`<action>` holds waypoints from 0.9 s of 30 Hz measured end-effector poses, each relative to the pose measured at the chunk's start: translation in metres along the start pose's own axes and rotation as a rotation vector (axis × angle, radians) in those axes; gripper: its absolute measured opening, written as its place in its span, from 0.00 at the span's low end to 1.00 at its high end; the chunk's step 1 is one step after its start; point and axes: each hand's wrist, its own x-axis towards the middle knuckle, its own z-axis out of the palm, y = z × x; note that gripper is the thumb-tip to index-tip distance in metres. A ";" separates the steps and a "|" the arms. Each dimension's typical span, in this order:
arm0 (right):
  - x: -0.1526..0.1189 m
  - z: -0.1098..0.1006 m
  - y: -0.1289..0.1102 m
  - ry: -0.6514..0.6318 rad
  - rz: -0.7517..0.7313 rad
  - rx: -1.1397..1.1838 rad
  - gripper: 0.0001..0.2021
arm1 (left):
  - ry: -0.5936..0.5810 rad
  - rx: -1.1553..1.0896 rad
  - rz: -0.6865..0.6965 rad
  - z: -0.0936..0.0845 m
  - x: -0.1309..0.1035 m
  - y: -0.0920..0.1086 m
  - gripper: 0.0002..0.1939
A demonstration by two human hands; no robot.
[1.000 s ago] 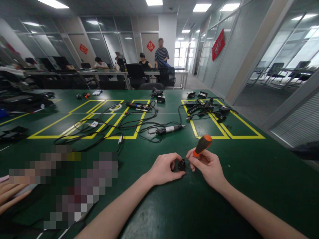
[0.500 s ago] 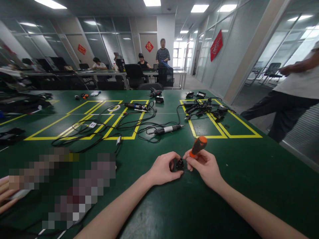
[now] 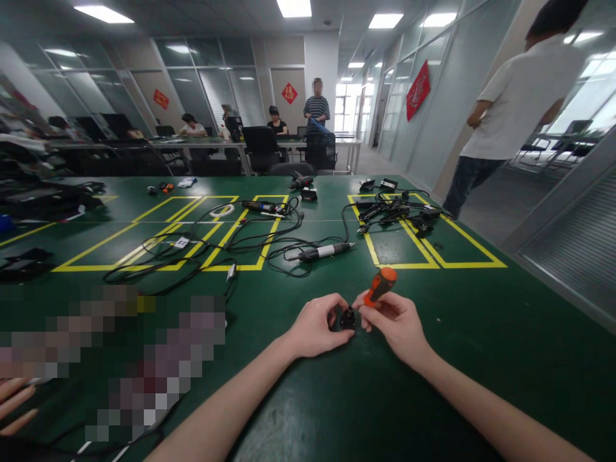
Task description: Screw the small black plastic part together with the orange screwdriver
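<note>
My left hand [image 3: 320,324] curls around a small black part [image 3: 347,318] with a round, upright neck, which stands on the green table [image 3: 289,410]. Its thumb and fingers close on the part from the left. In my right hand [image 3: 397,321] is a screwdriver [image 3: 382,286] with an orange and dark grey handle, tilted with the handle up. The fingers pinch it low, close beside the black part. The screwdriver's tip is hidden behind my fingers.
Beyond my hands lies a grey and black electric screwdriver [image 3: 325,251] with looping cables. Tangled black cables and parts [image 3: 394,208] lie inside yellow tape at the right. A cordless drill [image 3: 301,181] rests farther back. Another person's hand [image 3: 17,404] shows at the lower left.
The screwdriver handle has leaned slightly left and lower; both my hands stay nearly in place. The person in white at the right has walked farther off, and the hand at lower left has shifted.
</note>
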 end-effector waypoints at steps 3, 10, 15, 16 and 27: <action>0.001 -0.002 0.000 0.020 -0.014 -0.063 0.10 | -0.001 0.004 -0.004 -0.001 0.000 0.001 0.15; 0.001 -0.002 0.003 0.015 0.011 0.005 0.11 | 0.010 0.025 -0.003 -0.001 -0.001 0.003 0.14; 0.001 -0.002 -0.002 0.023 -0.044 -0.092 0.09 | -0.007 -0.005 -0.012 0.000 0.000 0.002 0.16; 0.001 -0.002 -0.003 0.034 -0.055 -0.112 0.09 | -0.010 -0.017 -0.017 0.000 0.000 0.002 0.17; -0.001 -0.004 0.001 -0.009 -0.032 -0.082 0.08 | -0.023 -0.035 -0.027 -0.003 0.001 0.003 0.15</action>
